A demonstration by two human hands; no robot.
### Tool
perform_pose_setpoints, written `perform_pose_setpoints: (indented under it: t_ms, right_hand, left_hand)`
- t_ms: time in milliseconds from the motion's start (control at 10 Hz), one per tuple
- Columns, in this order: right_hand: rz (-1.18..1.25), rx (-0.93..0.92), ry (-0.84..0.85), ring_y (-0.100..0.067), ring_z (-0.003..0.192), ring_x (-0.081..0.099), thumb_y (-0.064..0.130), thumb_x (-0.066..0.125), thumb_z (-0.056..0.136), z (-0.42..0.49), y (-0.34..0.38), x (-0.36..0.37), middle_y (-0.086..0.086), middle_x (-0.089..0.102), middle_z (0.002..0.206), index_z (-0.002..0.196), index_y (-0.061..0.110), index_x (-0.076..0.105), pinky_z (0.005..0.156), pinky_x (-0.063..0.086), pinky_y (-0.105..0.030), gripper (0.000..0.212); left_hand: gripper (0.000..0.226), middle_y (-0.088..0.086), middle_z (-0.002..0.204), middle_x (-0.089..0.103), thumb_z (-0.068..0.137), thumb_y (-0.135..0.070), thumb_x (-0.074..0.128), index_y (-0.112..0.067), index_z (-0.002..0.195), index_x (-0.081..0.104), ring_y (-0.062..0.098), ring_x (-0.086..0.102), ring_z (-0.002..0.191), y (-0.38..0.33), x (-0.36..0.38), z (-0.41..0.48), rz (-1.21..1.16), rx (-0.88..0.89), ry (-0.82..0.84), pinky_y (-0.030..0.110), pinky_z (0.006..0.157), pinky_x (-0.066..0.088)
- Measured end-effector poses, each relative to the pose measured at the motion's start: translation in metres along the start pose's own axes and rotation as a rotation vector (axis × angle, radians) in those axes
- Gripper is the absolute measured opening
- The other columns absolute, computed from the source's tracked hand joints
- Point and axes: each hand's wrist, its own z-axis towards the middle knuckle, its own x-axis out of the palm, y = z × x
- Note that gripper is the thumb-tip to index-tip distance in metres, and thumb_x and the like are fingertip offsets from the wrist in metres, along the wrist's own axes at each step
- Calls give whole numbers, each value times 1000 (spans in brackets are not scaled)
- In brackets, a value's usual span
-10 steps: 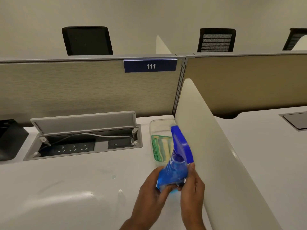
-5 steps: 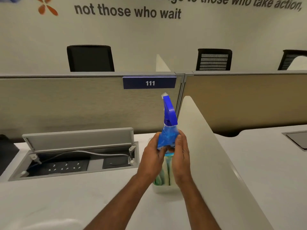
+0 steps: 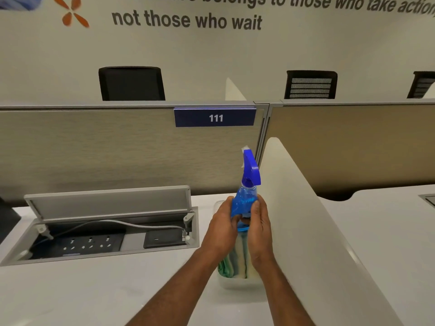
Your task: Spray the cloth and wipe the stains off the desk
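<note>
A blue spray bottle (image 3: 246, 196) stands upright between both hands, its nozzle pointing away toward the partition. My left hand (image 3: 222, 228) wraps its left side and my right hand (image 3: 260, 228) its right side. The bottle hangs over a clear plastic tray (image 3: 237, 282) that holds folded green and cream cloths (image 3: 231, 262), partly hidden by my hands and wrists. The tray rests on the white desk (image 3: 94, 295) against the side divider.
An open cable box (image 3: 106, 234) with sockets and a grey lid raised sits to the left. A white side divider (image 3: 313, 231) runs along the right of the tray. A beige partition (image 3: 106, 149) with a "111" plate closes the back.
The bottle went from tilted low near the desk's front to upright over the tray, both hands moving forward with it. In the last half second it hardly shifted.
</note>
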Motion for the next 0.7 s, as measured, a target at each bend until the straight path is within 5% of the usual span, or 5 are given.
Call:
perform_pose_setpoints:
  t_ms: [200,400,500,700]
  right_hand:
    - [-30,36,-7,-20,125,59,56,35,92,8,2,3,1,55,141,146,33,39,98,56,-39,59]
    - [-111,34,13,-18,130,55,58,39,90,14,4,3,3,52,145,148,34,36,102,54,-46,63]
    - [-140,40,-1,-17,129,55,55,40,91,12,6,3,5,51,145,148,32,35,102,54,-42,62]
    - [-193,40,-84,-18,127,56,38,45,100,-1,21,0,5,49,139,149,27,33,91,58,-30,52]
  left_hand:
    - [29,-23,112,56,106,-37,41,-40,135,41,-4,59,97,-7,6,6,38,-52,-39,9,81,43]
    - [22,-30,87,54,105,-35,44,-34,126,52,-10,59,81,-9,8,5,107,-81,-143,1,58,39]
    - [25,-30,92,55,105,-33,45,-30,128,53,-13,57,79,-10,6,2,107,-85,-122,-1,63,43]
    - [50,-17,127,49,102,-27,52,-24,150,38,-1,52,111,-27,-11,-25,63,-49,-113,-4,81,41]
